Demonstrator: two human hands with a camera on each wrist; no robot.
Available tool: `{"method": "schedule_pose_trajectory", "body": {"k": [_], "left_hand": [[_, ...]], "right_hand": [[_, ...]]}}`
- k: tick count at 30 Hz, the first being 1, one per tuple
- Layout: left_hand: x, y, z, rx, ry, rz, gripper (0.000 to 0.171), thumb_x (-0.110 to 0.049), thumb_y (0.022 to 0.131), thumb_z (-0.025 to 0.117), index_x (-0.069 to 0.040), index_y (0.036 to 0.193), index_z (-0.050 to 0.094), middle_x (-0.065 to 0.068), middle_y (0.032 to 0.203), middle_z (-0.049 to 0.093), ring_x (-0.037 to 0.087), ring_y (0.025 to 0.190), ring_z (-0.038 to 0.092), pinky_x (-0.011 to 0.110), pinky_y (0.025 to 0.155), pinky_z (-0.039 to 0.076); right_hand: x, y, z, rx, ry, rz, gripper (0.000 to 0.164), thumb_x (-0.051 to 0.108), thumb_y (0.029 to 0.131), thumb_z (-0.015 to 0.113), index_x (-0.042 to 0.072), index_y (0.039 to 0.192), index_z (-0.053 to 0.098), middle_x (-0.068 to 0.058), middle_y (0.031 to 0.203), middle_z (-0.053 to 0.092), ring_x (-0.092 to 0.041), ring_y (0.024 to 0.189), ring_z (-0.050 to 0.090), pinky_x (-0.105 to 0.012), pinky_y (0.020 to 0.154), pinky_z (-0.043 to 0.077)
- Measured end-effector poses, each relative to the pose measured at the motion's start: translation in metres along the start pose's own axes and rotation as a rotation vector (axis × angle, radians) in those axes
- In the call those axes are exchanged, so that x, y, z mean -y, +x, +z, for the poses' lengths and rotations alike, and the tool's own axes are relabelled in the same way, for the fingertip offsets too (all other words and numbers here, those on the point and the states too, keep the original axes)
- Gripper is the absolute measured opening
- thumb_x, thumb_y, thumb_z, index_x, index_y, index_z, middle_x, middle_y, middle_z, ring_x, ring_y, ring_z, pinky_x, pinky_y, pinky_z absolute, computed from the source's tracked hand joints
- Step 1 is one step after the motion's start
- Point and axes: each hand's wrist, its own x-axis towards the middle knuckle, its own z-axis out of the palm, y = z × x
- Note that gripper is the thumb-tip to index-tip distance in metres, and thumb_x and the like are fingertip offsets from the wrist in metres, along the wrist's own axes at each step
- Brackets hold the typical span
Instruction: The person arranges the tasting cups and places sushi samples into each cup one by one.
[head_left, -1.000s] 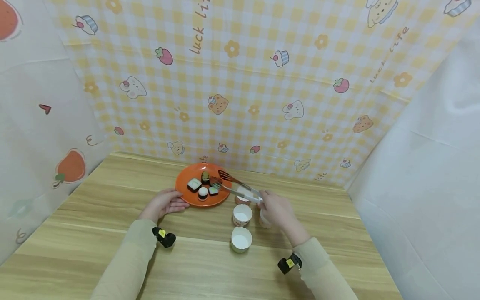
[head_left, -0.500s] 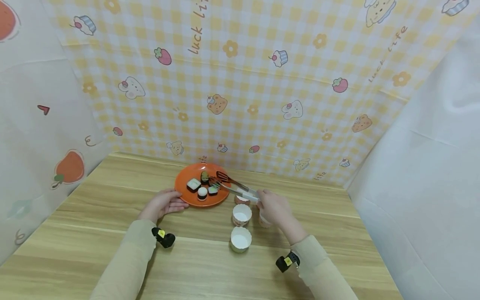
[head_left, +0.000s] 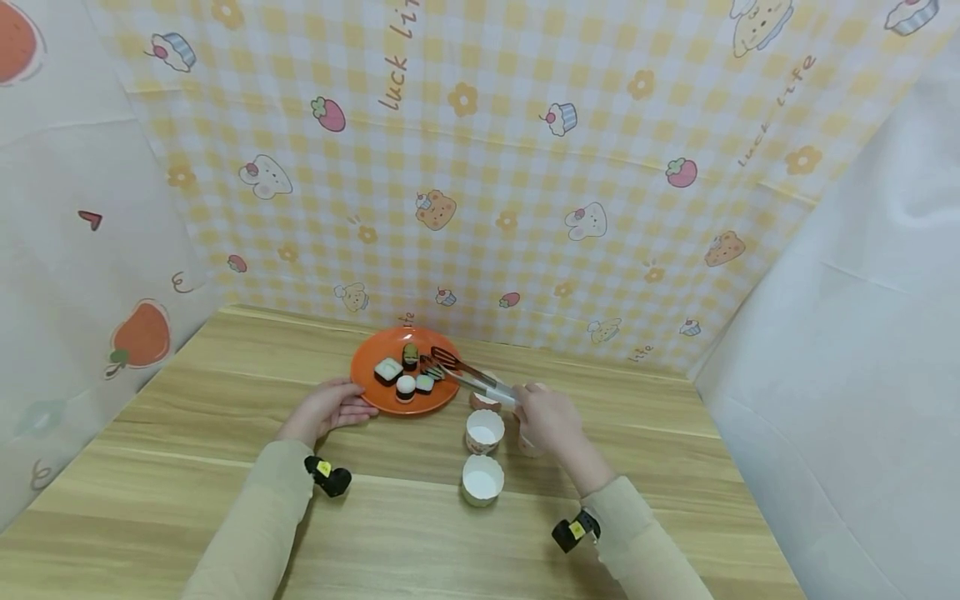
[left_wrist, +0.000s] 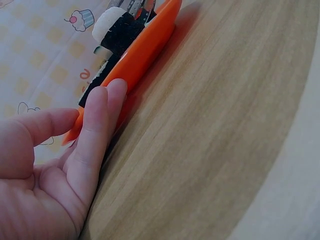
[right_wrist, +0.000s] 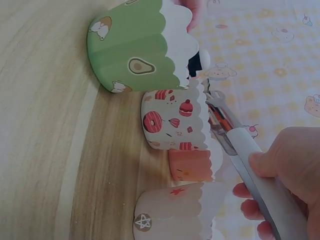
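An orange plate [head_left: 371, 352] bears several toy sushi pieces, among them a square white-topped one [head_left: 388, 369] and one with a round white top [head_left: 405, 387]. My left hand [head_left: 333, 408] pinches the plate's near left rim, thumb on the edge and fingers along its underside in the left wrist view. My right hand [head_left: 551, 419] grips the handle of a pair of tongs [right_wrist: 265, 185]. The tongs' slotted heads reach over the plate's right side, around a dark sushi piece that they partly hide; whether they pinch it, I cannot tell.
Paper baking cups stand right of the plate: a green one [head_left: 482, 482] nearest, then a printed white one [head_left: 484, 432] and an orange one [head_left: 485, 402]. Another pale cup [right_wrist: 170, 212] stands under my right hand. A checked cloth [head_left: 525, 167] hangs behind the table.
The tongs' heads have drawn closer together over the plate's right side, and my right hand has shifted very slightly. My left hand stays at the plate's rim.
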Motion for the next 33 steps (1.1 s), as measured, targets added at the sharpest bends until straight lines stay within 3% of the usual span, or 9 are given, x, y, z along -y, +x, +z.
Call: {"method": "schedule_pose_trajectory", "body": {"k": [25,33], "left_hand": [[0.0001,-0.0004,0.0003,-0.016,0.007,0.0,0.035,-0.009,0.095,0.041,0.01,0.123,0.031,0.017,0.079,0.065,0.026,0.075,0.066,0.035,0.07,0.053],[-0.0009,-0.0011,0.0017,-0.011,0.007,-0.007,0.033,-0.008,0.095,0.04,0.01,0.122,0.031,0.017,0.079,0.065,0.026,0.075,0.065,0.036,0.071,0.053]], "right_hand": [[0.0013,-0.0047,-0.0027,-0.013,0.062,0.036,0.026,0.016,0.083,0.061,0.01,0.108,0.059,-0.002,0.087,0.06,-0.011,0.054,0.043,-0.022,0.037,0.032],[-0.0004,-0.0096,-0.0039,-0.04,0.081,0.054,0.026,0.017,0.084,0.062,0.01,0.109,0.06,-0.001,0.086,0.059,-0.01,0.049,0.041,-0.022,0.034,0.03]]}}
